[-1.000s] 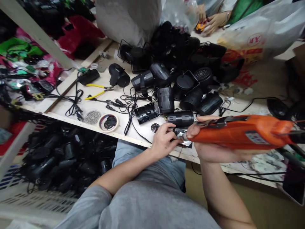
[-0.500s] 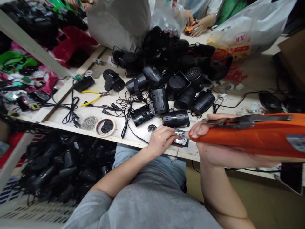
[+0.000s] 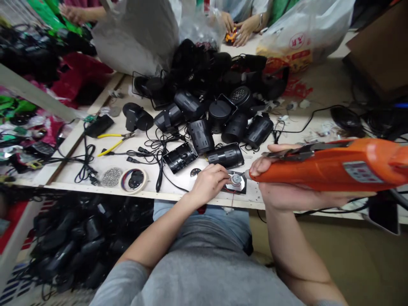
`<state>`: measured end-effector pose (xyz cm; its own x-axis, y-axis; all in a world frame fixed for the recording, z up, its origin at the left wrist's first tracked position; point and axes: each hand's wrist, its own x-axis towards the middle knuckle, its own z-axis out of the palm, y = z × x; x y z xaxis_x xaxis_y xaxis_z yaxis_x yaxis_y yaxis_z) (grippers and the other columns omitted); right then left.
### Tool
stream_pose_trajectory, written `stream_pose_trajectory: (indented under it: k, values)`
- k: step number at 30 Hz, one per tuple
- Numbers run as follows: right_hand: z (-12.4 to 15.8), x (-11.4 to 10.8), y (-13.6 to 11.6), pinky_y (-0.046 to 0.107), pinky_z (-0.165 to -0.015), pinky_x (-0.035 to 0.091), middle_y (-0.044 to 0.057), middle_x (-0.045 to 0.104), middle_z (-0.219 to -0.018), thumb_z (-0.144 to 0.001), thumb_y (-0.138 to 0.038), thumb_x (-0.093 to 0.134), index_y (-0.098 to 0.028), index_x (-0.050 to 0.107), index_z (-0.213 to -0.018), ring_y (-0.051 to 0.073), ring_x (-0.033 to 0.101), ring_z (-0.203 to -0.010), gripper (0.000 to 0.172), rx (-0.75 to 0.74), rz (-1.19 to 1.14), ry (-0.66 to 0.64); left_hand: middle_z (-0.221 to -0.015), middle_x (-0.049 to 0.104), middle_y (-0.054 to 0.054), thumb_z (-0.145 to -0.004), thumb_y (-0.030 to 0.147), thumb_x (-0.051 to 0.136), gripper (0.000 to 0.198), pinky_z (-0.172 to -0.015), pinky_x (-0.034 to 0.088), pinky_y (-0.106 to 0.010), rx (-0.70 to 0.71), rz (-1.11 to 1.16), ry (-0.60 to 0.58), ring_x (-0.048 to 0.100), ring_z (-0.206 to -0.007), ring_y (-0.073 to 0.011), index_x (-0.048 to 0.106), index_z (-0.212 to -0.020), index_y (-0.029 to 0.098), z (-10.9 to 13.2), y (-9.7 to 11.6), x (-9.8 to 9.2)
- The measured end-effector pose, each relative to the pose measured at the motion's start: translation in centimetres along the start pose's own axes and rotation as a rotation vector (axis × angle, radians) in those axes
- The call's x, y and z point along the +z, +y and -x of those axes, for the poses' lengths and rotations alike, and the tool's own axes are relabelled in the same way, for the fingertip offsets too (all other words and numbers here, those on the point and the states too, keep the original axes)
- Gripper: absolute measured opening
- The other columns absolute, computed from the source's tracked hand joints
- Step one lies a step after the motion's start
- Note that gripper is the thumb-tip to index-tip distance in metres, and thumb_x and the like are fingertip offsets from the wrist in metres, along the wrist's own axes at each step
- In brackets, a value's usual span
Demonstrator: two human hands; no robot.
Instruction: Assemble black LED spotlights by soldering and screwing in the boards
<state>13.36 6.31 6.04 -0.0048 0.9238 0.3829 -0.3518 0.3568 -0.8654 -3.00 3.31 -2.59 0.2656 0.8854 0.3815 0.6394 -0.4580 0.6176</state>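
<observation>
An orange power screwdriver [image 3: 318, 165] lies sideways in my right hand [image 3: 277, 187], its tip pointing left. Just left of that tip, a small round silver part [image 3: 236, 179] sits on a dark plate with a shiny surface [image 3: 242, 185] at the table's front edge. My left hand [image 3: 208, 182] has its fingers pinched together at the left side of this part; what they grip is too small to make out. Close behind my left hand are a small black disc [image 3: 195, 172], an opened black housing [image 3: 180, 157] and a black cylindrical housing [image 3: 226, 156].
Black lamp housings [image 3: 219, 111] are heaped behind my hands. Yellow-handled pliers [image 3: 111, 146], cables, a pile of screws [image 3: 111, 176] and a tape roll [image 3: 145, 180] lie to the left. A crate of black parts [image 3: 92, 229] stands below. Another person's hands [image 3: 244, 32] are across the table.
The whole view has shifted. The screwdriver's tip has drawn back slightly from the plate, and the round silver part now shows more clearly beside my left fingers.
</observation>
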Motion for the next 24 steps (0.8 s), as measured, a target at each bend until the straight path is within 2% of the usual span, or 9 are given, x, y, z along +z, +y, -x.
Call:
stream_pose_trajectory:
  k: [7, 14, 18, 21, 24]
  values:
    - [-0.6, -0.7, 1.0, 0.033, -0.039, 0.042, 0.006, 0.065, -0.069, -0.070, -0.098, 0.030, -0.025, 0.077, -0.093, 0.018, 0.053, -0.045, 0.090, -0.034, -0.032, 0.105, -0.094, 0.069, -0.005, -0.098, 0.024, 0.058, 0.015, -0.073, 0.050, -0.028, 0.181, -0.046, -0.199, 0.063, -0.084, -0.0164, 0.069, -0.090, 0.018, -1.4, -0.2, -1.8]
    - [-0.8, -1.5, 1.6, 0.032, -0.035, 0.037, 0.005, 0.061, -0.060, -0.071, -0.099, 0.021, -0.026, 0.078, -0.089, 0.017, 0.049, -0.040, 0.094, -0.049, 0.021, 0.125, -0.091, 0.067, -0.006, -0.101, 0.017, 0.046, 0.023, -0.068, 0.047, -0.027, 0.278, -0.215, -0.260, 0.060, -0.080, -0.0167, 0.065, -0.088, 0.016, -1.9, 0.2, -2.1]
    - [-1.7, -2.0, 2.6, 0.030, -0.031, 0.035, 0.004, 0.058, -0.053, -0.071, -0.100, 0.021, -0.026, 0.078, -0.087, 0.017, 0.046, -0.037, 0.095, -0.045, 0.037, 0.166, -0.092, 0.068, -0.007, -0.101, 0.021, 0.050, 0.021, -0.069, 0.050, -0.027, 0.258, -0.172, -0.227, 0.063, -0.082, -0.0173, 0.066, -0.088, 0.015, -1.7, 0.1, -2.6]
    - [-2.4, -2.7, 3.1, 0.030, -0.031, 0.035, 0.004, 0.058, -0.053, -0.070, -0.100, 0.022, -0.025, 0.077, -0.084, 0.016, 0.048, -0.037, 0.094, -0.023, 0.071, 0.228, -0.092, 0.070, -0.006, -0.099, 0.026, 0.059, 0.018, -0.074, 0.053, -0.027, 0.180, -0.047, -0.111, 0.066, -0.084, -0.0164, 0.068, -0.086, 0.017, -1.1, -0.5, -2.8]
    - [-2.2, -2.9, 2.3, 0.030, -0.030, 0.035, 0.003, 0.055, -0.052, -0.065, -0.103, 0.019, -0.023, 0.074, -0.082, 0.016, 0.049, -0.036, 0.098, -0.040, 0.053, 0.242, -0.091, 0.071, -0.005, -0.094, 0.026, 0.067, 0.012, -0.074, 0.054, -0.027, 0.097, 0.051, -0.016, 0.068, -0.083, -0.0153, 0.070, -0.085, 0.018, -0.3, -0.7, -2.4]
